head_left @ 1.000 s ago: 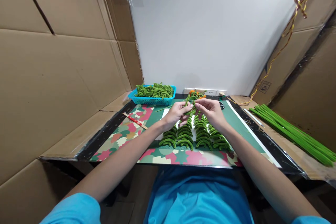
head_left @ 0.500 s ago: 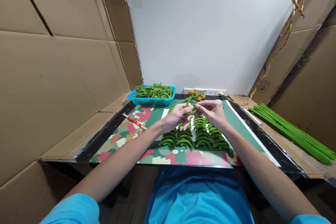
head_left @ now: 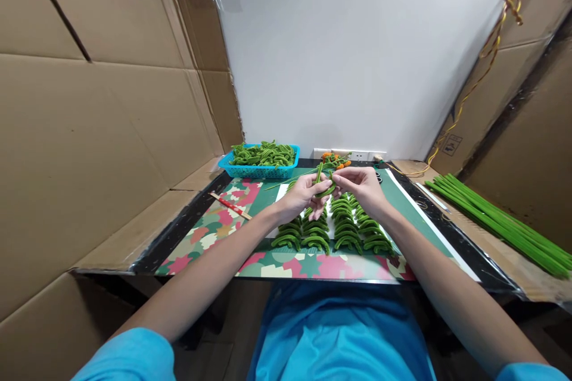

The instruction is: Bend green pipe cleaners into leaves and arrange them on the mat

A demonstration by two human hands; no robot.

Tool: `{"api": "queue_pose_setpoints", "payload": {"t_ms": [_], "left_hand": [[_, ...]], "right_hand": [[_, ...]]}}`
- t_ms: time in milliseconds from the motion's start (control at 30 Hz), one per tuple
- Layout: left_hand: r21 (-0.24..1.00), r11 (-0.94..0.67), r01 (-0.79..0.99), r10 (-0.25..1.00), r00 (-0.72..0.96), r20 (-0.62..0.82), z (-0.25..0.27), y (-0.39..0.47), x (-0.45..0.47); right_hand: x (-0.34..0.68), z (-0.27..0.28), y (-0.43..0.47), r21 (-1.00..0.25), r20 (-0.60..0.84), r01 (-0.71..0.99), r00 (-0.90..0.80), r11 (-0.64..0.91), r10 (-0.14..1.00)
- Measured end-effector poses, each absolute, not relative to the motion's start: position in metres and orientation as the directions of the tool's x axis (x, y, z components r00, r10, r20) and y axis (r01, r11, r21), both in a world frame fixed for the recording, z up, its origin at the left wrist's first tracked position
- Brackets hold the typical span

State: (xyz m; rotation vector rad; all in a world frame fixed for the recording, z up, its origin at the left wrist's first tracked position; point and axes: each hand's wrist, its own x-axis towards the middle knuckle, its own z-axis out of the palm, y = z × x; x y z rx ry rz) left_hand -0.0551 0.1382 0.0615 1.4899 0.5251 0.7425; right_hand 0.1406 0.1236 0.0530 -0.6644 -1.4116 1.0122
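Note:
A bent green pipe cleaner (head_left: pixel 319 174) is pinched in my left hand (head_left: pixel 305 195), one end standing up past the thumb and a curved part lying across the fingers. My right hand (head_left: pixel 361 186) has its thumb and forefinger closed on the curved part's right end, close to the left fingertips. Below both hands lie rows of arched green pipe cleaner pieces (head_left: pixel 347 240) in several columns, partly on white paper. My hands cover the upper part of these rows.
A blue basket (head_left: pixel 259 171) at the back left holds many curled green pieces. Orange pipe cleaner flowers (head_left: pixel 336 161) lie near a power strip (head_left: pixel 369 155). Long green pipe cleaners (head_left: pixel 496 223) rest at right. A red-wrapped chopstick packet (head_left: pixel 230 206) lies left. Cardboard walls (head_left: pixel 111 131) flank the table.
Both hands stay at nearly the same spot, with only slight finger movement on the green pipe cleaner. The whole view has shifted a little.

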Motion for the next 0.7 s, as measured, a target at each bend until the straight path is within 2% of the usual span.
{"api": "queue_pose_setpoints", "payload": {"t_ms": [333,533,700], "left_hand": [[0.983,-0.149,-0.106,0.800,0.572,0.183,0.0605,0.1392,-0.0535],[0.985,-0.165,-0.060,0.802,0.572,0.169,0.0545,0.1417,-0.0534],[0.987,-0.162,0.000,0.797,0.590,0.131,0.0534,0.1403,-0.0527]], "right_hand": [[0.1450,0.0505,0.1269,-0.877,0.473,-0.169,-0.140,0.450,0.870],[0.1451,0.0479,0.1270,-0.805,0.580,0.087,-0.095,0.587,0.809],[0.1429,0.0492,0.1248,-0.730,0.642,0.201,-0.124,0.653,0.756]]}}
